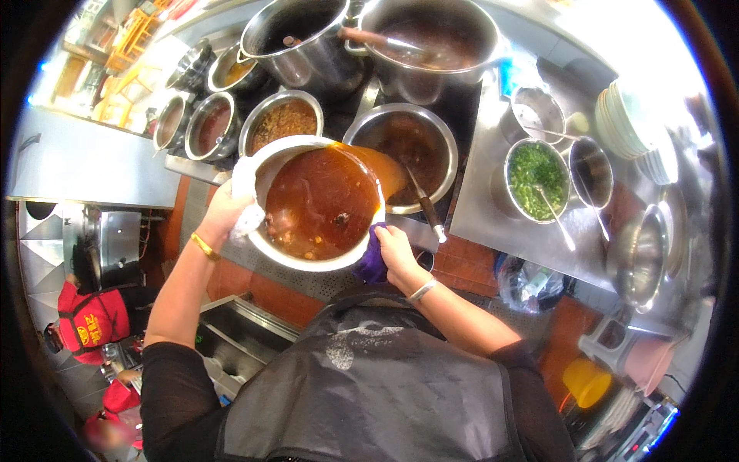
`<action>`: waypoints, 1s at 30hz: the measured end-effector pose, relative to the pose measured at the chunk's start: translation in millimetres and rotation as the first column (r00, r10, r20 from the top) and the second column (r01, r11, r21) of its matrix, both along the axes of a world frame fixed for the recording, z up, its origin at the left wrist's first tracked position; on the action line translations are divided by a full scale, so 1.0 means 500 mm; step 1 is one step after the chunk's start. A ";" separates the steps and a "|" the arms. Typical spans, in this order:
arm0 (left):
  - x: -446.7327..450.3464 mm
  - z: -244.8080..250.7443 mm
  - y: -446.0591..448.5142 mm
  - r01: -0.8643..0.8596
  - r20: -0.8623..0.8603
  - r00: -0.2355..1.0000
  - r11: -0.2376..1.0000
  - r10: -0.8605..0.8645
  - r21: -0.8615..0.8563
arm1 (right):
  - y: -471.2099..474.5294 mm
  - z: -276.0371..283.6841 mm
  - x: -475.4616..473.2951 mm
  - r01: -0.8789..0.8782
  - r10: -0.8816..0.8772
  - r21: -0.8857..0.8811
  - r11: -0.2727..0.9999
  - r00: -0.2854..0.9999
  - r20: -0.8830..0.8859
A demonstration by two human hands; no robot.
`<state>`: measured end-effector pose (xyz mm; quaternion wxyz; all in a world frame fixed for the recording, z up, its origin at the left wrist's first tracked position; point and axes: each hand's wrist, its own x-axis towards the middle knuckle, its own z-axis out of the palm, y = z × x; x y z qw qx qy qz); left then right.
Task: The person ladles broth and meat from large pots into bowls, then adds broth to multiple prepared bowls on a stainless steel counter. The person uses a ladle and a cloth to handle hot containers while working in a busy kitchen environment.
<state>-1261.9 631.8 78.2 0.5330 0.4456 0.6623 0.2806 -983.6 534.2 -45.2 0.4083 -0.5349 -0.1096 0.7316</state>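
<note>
Both my hands hold a wide metal pot (pixel 323 264) of reddish-brown broth, tilted towards the stove. My left hand (pixel 228 208) grips its left rim through a white cloth (pixel 247 199). On the right rim, my right hand (pixel 397 254) holds on through a purple cloth (pixel 372 260). Orange-brown liquid (pixel 378 167) runs over the far right edge into a steel basin (pixel 447 144) of dark sauce. A ladle or similar utensil with a brown handle (pixel 428 209) leans in that basin.
Two large stockpots (pixel 312 52) (pixel 433 78) stand behind. Smaller pots of sauce (pixel 213 126) and a bowl of minced food (pixel 284 121) sit at the left. A container of chopped greens (pixel 537 176), stacked bowls (pixel 620 121) and a bin (pixel 531 283) are right. People in red (pixel 98 323) are lower left.
</note>
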 end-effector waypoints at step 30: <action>0.075 0.060 0.108 0.064 -0.184 0.982 0.994 -0.047 0.083 | 0.042 -0.020 -0.011 0.038 -0.047 -0.037 0.999 0.959 -0.279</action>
